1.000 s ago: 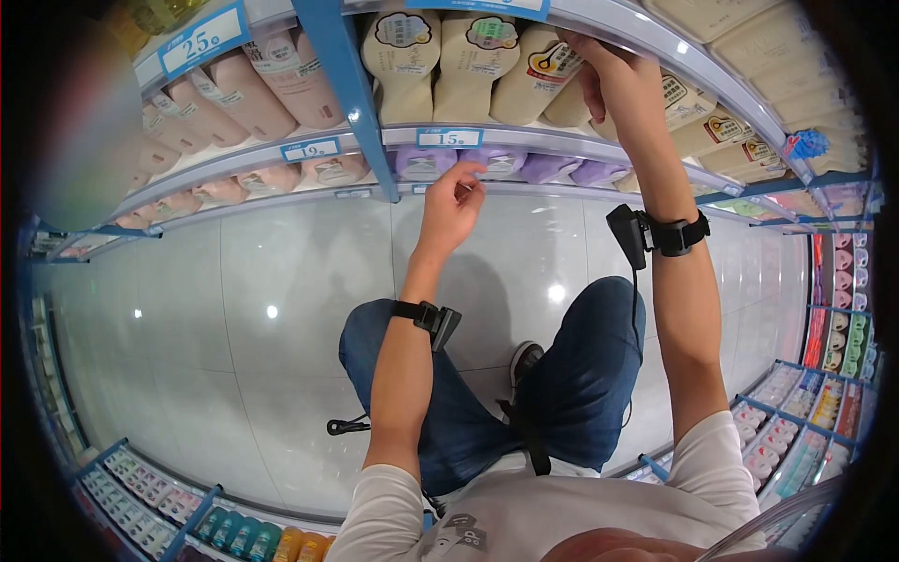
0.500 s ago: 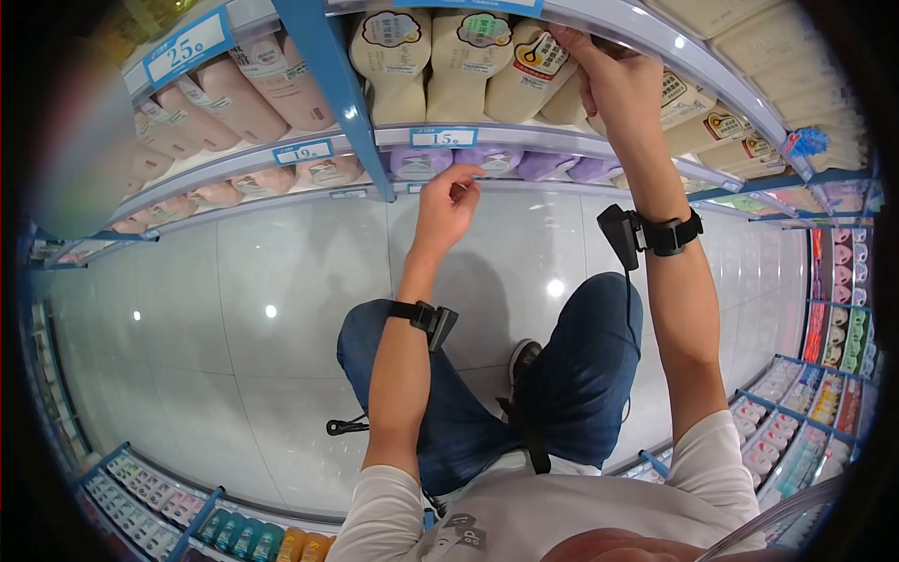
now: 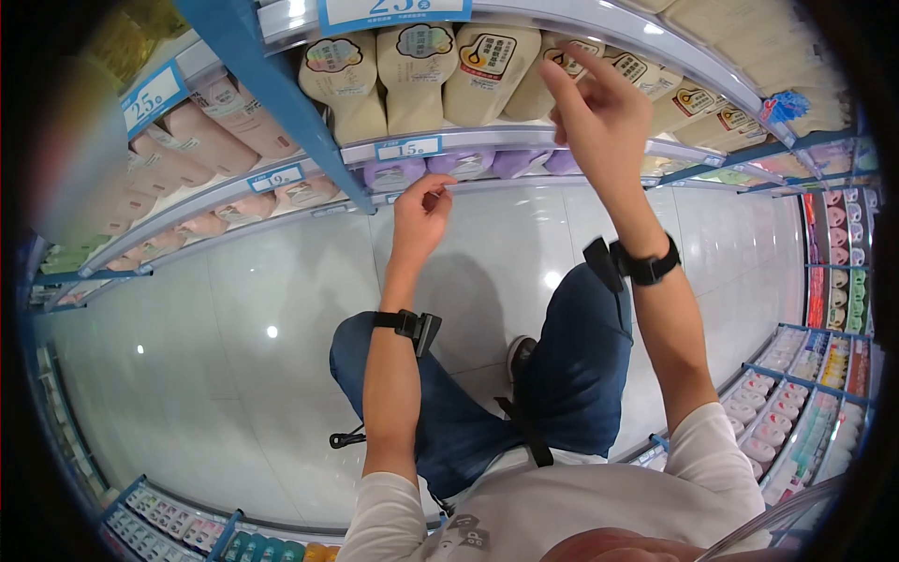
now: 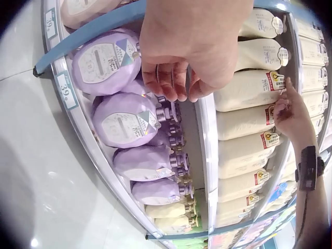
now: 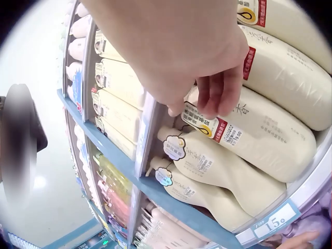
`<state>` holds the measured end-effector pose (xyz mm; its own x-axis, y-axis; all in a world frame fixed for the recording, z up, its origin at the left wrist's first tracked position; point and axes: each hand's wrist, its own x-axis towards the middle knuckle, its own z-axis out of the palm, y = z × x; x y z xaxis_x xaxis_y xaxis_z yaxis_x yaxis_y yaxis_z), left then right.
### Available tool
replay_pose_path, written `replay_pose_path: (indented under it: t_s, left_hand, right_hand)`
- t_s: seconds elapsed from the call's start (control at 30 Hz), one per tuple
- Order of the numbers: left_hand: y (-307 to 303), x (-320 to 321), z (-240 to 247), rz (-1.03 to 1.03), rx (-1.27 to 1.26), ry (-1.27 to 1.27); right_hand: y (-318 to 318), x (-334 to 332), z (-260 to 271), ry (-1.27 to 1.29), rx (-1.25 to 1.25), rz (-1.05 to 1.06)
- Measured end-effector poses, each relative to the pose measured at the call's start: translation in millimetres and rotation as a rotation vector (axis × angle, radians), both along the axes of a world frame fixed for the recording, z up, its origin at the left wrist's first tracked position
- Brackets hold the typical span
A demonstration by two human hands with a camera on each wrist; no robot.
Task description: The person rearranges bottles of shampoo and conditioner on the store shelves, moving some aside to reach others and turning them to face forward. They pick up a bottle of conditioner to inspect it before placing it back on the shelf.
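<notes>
My right hand [image 3: 604, 122] hovers before a row of cream bottles [image 3: 478, 84], its thumb and index finger apart and the other fingers loosely bent. In the right wrist view its fingertips overlap the neck label of a cream bottle [image 5: 264, 129] with a red and black sticker; nothing shows in its grasp. Lower down, my left hand [image 3: 421, 220] hangs with relaxed, bent fingers in front of the purple pump bottles [image 4: 127, 127]. It holds nothing.
Blue shelf dividers [image 3: 281, 103] and shelf edges with price tags [image 3: 408, 148] frame the bottles. Pink bottles [image 3: 211, 140] stand to the left. Below lies the grey tiled floor [image 3: 290, 356], and more stocked shelves [image 3: 787, 403] stand behind and at the right.
My right hand has drawn back and down from the cream bottles' tops, uncovering more of their labels. The head view has shifted; my left hand stays loosely bent by the purple bottles.
</notes>
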<state>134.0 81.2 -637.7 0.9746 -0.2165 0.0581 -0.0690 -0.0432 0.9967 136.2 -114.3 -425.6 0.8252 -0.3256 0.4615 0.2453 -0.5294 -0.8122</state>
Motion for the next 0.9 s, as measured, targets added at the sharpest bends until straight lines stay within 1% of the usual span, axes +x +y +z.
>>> replay_pose_path:
  t_s: [0.07, 0.13, 0.2, 0.27, 0.3, 0.33, 0.4, 0.53, 0.6, 0.67, 0.8, 0.87, 0.9]
  left_hand:
    - [-0.9, 0.1, 0.8, 0.008, -0.002, -0.006]
    - [-2.6, -1.2, 1.7, 0.012, 0.002, -0.011]
    - [-4.1, -1.9, 2.3, 0.017, 0.026, -0.044]
    - [-3.8, -2.8, 1.9, 0.004, 0.032, -0.029]
    - [-3.6, -3.1, 1.8, -0.003, 0.035, -0.014]
    - [-3.3, -3.3, 1.6, -0.005, 0.036, -0.014]
    - [-2.7, -3.4, 2.1, -0.017, 0.034, -0.013]
    - [0.3, -1.9, -1.1, -0.004, 0.024, -0.009]
    - [0.8, -1.5, -1.0, -0.007, 0.027, -0.019]
    - [1.1, -1.6, -0.6, -0.006, 0.029, -0.017]
    - [-0.2, -1.4, -0.5, -0.009, 0.033, -0.019]
    - [-0.8, -0.5, -1.3, -0.013, 0.037, -0.03]
    - [-1.2, -0.3, -1.7, -0.014, 0.041, -0.041]
  right_hand:
    - [-13.6, -10.0, -9.0, 0.001, 0.005, -0.018]
    - [-24.7, -9.9, -14.0, -0.064, -0.131, -0.129]
    - [-21.9, -3.1, 1.0, -0.05, -0.113, -0.143]
    - [-22.7, 5.3, 16.9, 0.137, 0.034, -0.023]
    - [-27.0, 11.3, 17.2, 0.184, 0.124, 0.025]
    - [-30.9, 15.6, 18.9, 0.184, 0.125, 0.022]
    - [-39.4, 22.9, 22.8, 0.275, 0.254, 0.127]
    - [-61.2, 32.6, 22.8, 0.36, 0.343, 0.207]
    - [-60.1, 31.9, 27.6, 0.377, 0.327, 0.19]
    - [-61.2, 30.9, 30.0, 0.382, 0.181, 0.162]
    - [-61.7, 33.2, 26.1, 0.344, 0.161, 0.144]
    - [-63.4, 34.7, 22.7, 0.267, 0.188, 0.155]
    - [-62.3, 33.8, 22.1, 0.269, 0.187, 0.151]
